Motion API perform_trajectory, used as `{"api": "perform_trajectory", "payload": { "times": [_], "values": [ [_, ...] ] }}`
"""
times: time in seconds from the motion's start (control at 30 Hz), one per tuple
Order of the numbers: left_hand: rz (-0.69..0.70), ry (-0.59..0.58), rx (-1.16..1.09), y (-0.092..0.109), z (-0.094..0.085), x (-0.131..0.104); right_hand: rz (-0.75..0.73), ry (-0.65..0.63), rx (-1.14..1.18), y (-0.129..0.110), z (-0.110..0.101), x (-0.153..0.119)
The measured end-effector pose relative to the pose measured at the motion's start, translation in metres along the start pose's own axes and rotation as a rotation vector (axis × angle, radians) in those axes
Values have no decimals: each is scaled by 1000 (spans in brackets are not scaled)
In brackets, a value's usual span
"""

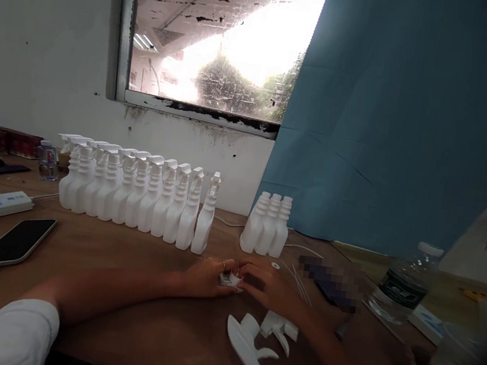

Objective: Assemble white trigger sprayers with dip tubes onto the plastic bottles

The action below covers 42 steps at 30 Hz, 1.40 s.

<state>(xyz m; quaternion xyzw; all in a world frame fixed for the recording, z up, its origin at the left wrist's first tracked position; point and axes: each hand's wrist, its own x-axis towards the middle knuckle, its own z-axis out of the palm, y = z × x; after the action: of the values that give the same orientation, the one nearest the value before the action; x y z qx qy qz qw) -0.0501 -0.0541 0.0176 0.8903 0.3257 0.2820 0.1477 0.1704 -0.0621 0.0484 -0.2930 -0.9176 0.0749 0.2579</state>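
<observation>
Matt white plastic bottles (pixel 150 200) beyond the hands; smooth white plastic spray heads (pixel 244 347) nearer the wearer; glossy dark phone screen (pixel 13 242) left of the left hand (pixel 205 276); dull brown tabletop (pixel 129 335) beneath.

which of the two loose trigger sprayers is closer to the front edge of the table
The left trigger sprayer, its long body slanting toward the front; the other trigger sprayer lies farther back, next to the right forearm.

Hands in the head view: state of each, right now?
Left hand: fingers closed on a small white part.
Right hand: fingertips at the same part; whether they grip it, cannot tell.
</observation>
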Motion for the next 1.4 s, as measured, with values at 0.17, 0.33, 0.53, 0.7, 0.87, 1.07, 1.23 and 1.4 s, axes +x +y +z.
{"api": "perform_trajectory", "payload": {
  "times": [0.17,0.33,0.53,0.7,0.87,1.07,1.23,1.4],
  "values": [
    [45,-16,-11,-2,0,0,9,13,120,5,5,4],
    [-2,-8,-2,-4,0,0,9,0,148,8,7,7],
    [12,5,-17,-3,0,-1,138,-35,-96,-11,1,3],
    [49,20,-68,-6,2,-2,130,-110,-197,-35,-7,2],
    [35,25,-85,-8,2,-1,145,-132,-75,-29,-8,0],
    [-54,1,-61,-7,-2,0,193,-79,209,-3,-16,-1],
    [-55,-20,-10,-5,-1,0,497,49,-129,48,-49,-14],
    [-41,-8,-70,-10,1,1,826,-64,-342,93,-69,-39]
  ]
}}
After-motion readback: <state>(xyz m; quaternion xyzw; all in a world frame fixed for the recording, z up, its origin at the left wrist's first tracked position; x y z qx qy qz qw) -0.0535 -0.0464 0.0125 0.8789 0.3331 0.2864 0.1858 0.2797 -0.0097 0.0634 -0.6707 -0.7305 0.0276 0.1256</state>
